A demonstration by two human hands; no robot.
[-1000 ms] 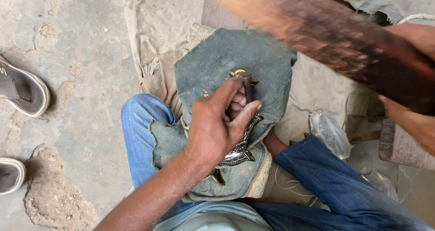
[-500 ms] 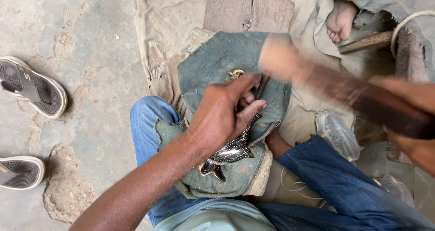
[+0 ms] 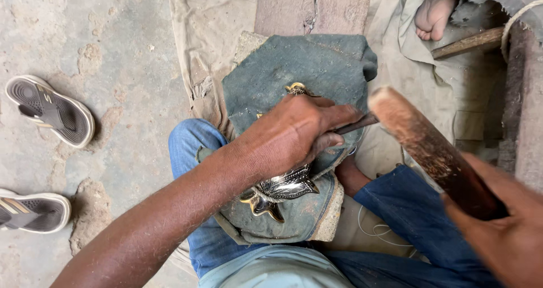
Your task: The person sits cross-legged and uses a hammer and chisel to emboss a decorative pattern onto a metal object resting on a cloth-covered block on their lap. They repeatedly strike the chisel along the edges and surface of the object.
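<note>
- Sitting on the ground, the person works over a dark green-grey pad point(image 3: 305, 67) laid across the lap, with blue jeans point(image 3: 189, 146) showing on both legs.
- The left hand point(image 3: 288, 135) rests on the pad with its fingers curled together around a thin dark metal punch point(image 3: 353, 124), whose end sticks out toward the right.
- The right hand point(image 3: 503, 237) is wrapped tight around the lower end of a thick wooden mallet point(image 3: 430, 149); the worn, pale head of the mallet sits just beside the exposed end of the punch, blurred.
- A shiny embossed metal piece point(image 3: 280, 189), silver with brassy edges and pointed tips, lies on the pad under the left wrist, partly hidden by the hand; a small brassy curl point(image 3: 297, 88) of it shows above the knuckles.
- Beige cloth point(image 3: 209, 33) covers the concrete floor beneath the pad.
- Two grey sandals point(image 3: 51, 110) lie on the bare floor at the left, well apart from the work.
- Another person's bare foot point(image 3: 432, 11) rests on the cloth at the top right, near a wooden stick point(image 3: 466, 43).
</note>
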